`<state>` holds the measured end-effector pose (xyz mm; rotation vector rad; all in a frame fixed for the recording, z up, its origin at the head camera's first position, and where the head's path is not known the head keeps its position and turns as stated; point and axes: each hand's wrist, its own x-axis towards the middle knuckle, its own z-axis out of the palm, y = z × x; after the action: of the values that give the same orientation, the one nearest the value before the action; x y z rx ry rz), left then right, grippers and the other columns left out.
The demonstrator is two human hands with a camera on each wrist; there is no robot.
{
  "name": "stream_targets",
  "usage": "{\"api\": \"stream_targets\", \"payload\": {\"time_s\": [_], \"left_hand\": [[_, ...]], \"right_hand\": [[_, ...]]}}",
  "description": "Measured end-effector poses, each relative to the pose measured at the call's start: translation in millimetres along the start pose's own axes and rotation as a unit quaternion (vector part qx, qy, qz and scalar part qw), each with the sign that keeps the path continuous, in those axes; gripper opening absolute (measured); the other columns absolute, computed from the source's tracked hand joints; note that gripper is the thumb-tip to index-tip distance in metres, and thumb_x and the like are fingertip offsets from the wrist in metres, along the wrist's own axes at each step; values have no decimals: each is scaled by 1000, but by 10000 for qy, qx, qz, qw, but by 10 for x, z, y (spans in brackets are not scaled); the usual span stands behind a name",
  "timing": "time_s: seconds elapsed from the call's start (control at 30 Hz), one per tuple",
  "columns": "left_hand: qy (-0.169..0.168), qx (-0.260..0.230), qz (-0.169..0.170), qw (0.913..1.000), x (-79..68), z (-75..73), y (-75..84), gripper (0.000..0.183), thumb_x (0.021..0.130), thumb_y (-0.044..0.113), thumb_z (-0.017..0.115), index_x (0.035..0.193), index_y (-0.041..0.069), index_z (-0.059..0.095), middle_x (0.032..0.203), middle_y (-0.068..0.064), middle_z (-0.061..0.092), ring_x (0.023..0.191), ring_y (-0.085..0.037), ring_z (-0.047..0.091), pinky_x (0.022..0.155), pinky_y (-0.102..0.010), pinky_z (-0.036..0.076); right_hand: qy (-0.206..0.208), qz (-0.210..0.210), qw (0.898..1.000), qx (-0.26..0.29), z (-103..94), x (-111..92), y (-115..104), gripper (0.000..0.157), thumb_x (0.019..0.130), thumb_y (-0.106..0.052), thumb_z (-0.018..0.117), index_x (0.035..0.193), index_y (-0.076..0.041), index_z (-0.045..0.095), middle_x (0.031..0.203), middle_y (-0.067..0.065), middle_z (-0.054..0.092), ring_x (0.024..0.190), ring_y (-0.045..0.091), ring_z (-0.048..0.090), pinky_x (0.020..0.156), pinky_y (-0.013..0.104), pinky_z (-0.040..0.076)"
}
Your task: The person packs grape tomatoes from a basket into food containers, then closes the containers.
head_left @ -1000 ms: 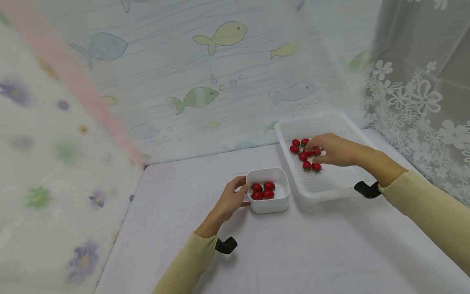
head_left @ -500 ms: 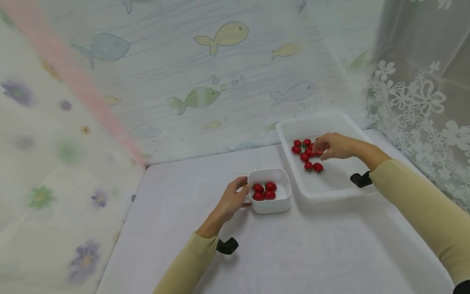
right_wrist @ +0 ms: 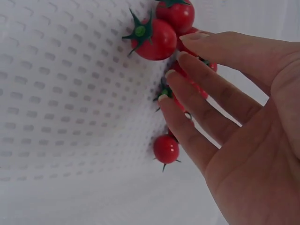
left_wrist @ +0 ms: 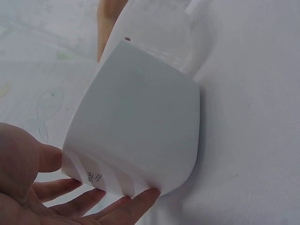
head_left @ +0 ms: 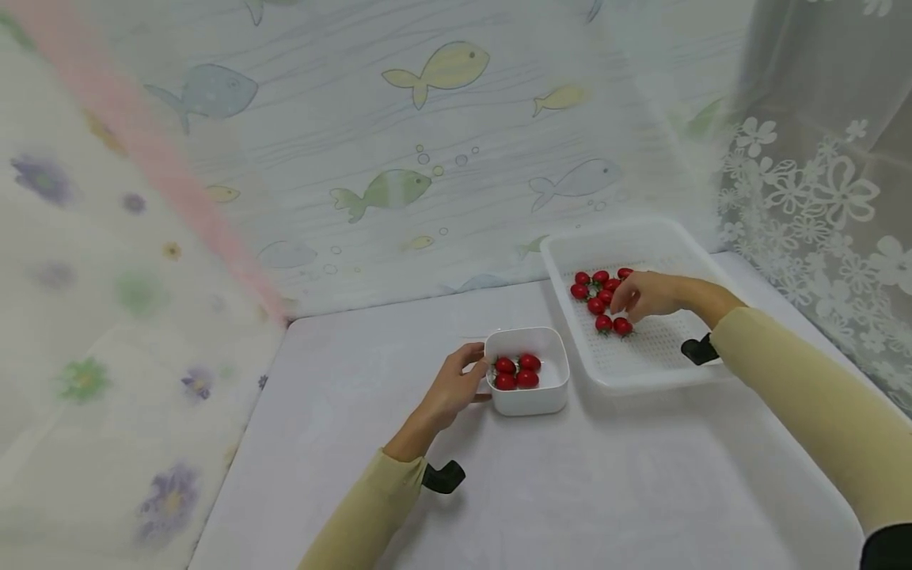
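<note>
In the head view, a small white box [head_left: 531, 401] stands on the white cloth with several red cherry tomatoes [head_left: 527, 379] in it. My left hand [head_left: 456, 384] rests on its left side, the fingers spread against the outer wall [left_wrist: 136, 122] and the thumb at the rim. To the right, my right hand [head_left: 647, 294] reaches into a larger white basket [head_left: 606, 388] holding several more cherry tomatoes [head_left: 595, 305]. In the right wrist view its fingers [right_wrist: 192, 112] stretch out loosely beside green-stemmed tomatoes [right_wrist: 157, 41]. Those fingers partly hide some tomatoes; none is visibly gripped.
White cloth [head_left: 399, 317] covers the table, which meets a fish-patterned curtain [head_left: 399, 253] at the back. Flowered fabric [head_left: 114, 380] hangs at the left, and a sheer lace curtain [head_left: 819, 190] at the right. The basket has a perforated floor [right_wrist: 61, 93].
My right hand has drawn slightly right and nearer within the basket, uncovering tomatoes that its fingers hid before. My left hand keeps its place at the box, and the view has shifted slightly.
</note>
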<state>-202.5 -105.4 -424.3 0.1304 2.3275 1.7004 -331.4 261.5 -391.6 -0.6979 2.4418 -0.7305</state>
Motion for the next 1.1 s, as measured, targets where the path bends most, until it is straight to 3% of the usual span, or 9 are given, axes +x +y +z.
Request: {"api": "stream_targets", "payload": {"time_s": [0.17, 0.57, 0.83, 1.1], "left_hand": [[-18, 11, 3, 10000, 7, 8, 10, 38, 100, 24, 45, 137, 14, 44, 142, -10, 41, 123, -35, 47, 75, -40, 57], [-42, -10, 13, 10000, 8, 5, 12, 39, 100, 22, 45, 138, 12, 43, 142, -12, 40, 123, -36, 46, 74, -40, 57], [-29, 7, 36, 10000, 15, -3, -6, 39, 100, 23, 46, 138, 12, 43, 141, -11, 40, 123, -35, 47, 74, -40, 57], [-15, -4, 6, 10000, 2, 7, 5, 39, 100, 22, 45, 137, 12, 44, 141, -12, 41, 124, -37, 46, 76, -43, 57]], "right_hand": [[-376, -1, 9993, 41, 20, -24, 15, 33, 82, 3, 64, 115, 3, 61, 113, 16, 60, 106, 34, 55, 83, 41, 53], [-599, 498, 9962, -394, 32, -36, 78, 38, 80, -6, 71, 116, -1, 59, 110, 15, 57, 98, 27, 54, 81, 42, 52], [-429, 688, 9953, -526, 32, -53, 54, 38, 81, -20, 74, 109, 2, 60, 105, 14, 59, 93, 25, 56, 75, 37, 54], [-308, 825, 9939, -661, 37, -49, 90, 37, 80, -24, 74, 106, 1, 63, 100, 9, 62, 91, 23, 57, 76, 38, 54]]}}
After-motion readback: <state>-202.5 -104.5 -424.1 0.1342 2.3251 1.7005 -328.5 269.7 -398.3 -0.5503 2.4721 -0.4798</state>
